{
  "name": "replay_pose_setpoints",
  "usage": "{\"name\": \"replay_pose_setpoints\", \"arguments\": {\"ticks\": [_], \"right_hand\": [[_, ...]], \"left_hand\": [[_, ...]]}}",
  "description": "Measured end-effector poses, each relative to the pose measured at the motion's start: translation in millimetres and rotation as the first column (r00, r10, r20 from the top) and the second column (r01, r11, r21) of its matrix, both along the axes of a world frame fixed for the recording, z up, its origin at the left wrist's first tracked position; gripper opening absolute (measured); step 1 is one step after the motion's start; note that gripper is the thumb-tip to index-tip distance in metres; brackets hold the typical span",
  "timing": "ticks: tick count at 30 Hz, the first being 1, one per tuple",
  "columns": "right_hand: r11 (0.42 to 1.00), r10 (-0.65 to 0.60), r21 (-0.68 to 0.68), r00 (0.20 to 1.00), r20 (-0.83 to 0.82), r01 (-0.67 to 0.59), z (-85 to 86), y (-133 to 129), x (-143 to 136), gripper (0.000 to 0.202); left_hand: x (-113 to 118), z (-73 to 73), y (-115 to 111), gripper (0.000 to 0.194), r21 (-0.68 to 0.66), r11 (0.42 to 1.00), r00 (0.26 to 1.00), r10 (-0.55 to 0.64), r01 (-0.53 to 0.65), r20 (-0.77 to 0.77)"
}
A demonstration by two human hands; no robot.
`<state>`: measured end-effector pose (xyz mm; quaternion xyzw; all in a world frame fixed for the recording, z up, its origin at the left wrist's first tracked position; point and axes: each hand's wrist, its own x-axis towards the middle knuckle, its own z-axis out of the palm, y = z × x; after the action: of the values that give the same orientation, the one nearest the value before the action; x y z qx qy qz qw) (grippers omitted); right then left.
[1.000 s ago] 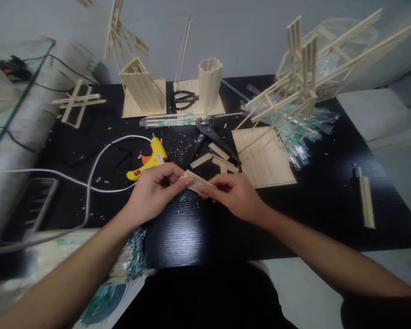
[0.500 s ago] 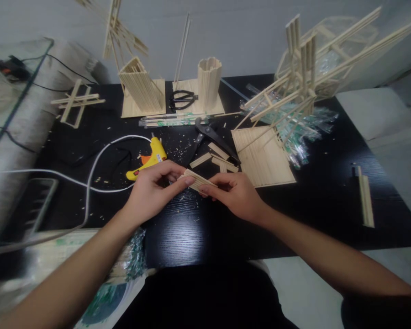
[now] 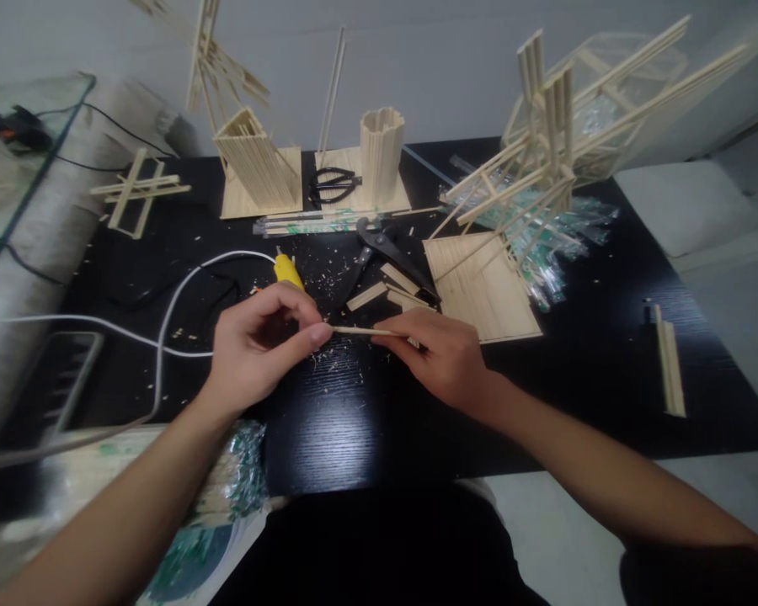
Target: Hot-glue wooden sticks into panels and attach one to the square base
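Between my two hands is a small panel of wooden sticks (image 3: pixel 360 331), turned edge-on so that it shows as a thin strip. My left hand (image 3: pixel 258 345) pinches its left end between thumb and fingers. At the other end, my right hand (image 3: pixel 439 349) grips it, the fingertips partly hidden. Just behind my left hand lies a yellow glue gun (image 3: pixel 287 271), mostly covered by that hand. Short wooden strips (image 3: pixel 366 296) and black-handled cutters (image 3: pixel 385 248) rest on the table beyond my hands.
On the black table (image 3: pixel 328 438) stand a slanted stick tower (image 3: pixel 258 164) and a rounded one (image 3: pixel 381 156). A stick structure rises from a square base (image 3: pixel 483 290) at right. A white cord (image 3: pixel 164 324) loops at left. Packaged sticks (image 3: pixel 221 480) lie at the lower left.
The stick panel has turned from showing its flat face to edge-on. My left hand has shifted slightly left, covering more of the glue gun, and both hands are further apart.
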<state>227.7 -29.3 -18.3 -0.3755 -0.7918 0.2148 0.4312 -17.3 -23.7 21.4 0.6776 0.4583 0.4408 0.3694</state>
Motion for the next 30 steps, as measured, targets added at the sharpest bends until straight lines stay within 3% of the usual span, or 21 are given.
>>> {"name": "replay_pose_setpoints", "arguments": {"ticks": [4,9,12,14,16,22,30], "right_hand": [[0.995,0.006,0.104,0.999,0.048,-0.011,-1.3,3,5,0.019],[0.983,0.04,0.179,0.998,0.057,-0.049,-0.2,2,7,0.023],[0.986,0.051,0.156,0.997,0.052,-0.058,-0.9,2,6,0.021],[0.99,0.056,0.124,0.998,0.039,-0.06,-0.9,1,5,0.02],[0.994,0.056,0.093,0.998,0.031,-0.059,-0.1,1,4,0.019],[0.998,0.053,-0.023,0.998,-0.031,-0.054,4.8,-1,0,0.012],[0.969,0.045,-0.238,0.993,-0.107,-0.069,9.3,2,0,0.012]], "left_hand": [[1,0.2,0,0.02,-0.005,0.996,0.996,0.088,-0.088,-0.005],[0,0.4,0,0.007,0.057,0.997,0.997,0.051,-0.047,-0.065],[-3,2.0,1,0.023,0.055,0.987,0.981,-0.14,0.148,-0.137],[-3,2.3,2,0.033,0.055,0.95,0.935,-0.289,0.306,-0.207],[-1,1.1,2,0.035,0.075,0.924,0.901,-0.345,0.376,-0.264],[3,-5.5,1,0.011,0.182,0.949,0.947,-0.209,0.257,-0.244],[1,-5.0,-1,0.006,0.19,0.969,0.966,-0.114,0.16,-0.233]]}}
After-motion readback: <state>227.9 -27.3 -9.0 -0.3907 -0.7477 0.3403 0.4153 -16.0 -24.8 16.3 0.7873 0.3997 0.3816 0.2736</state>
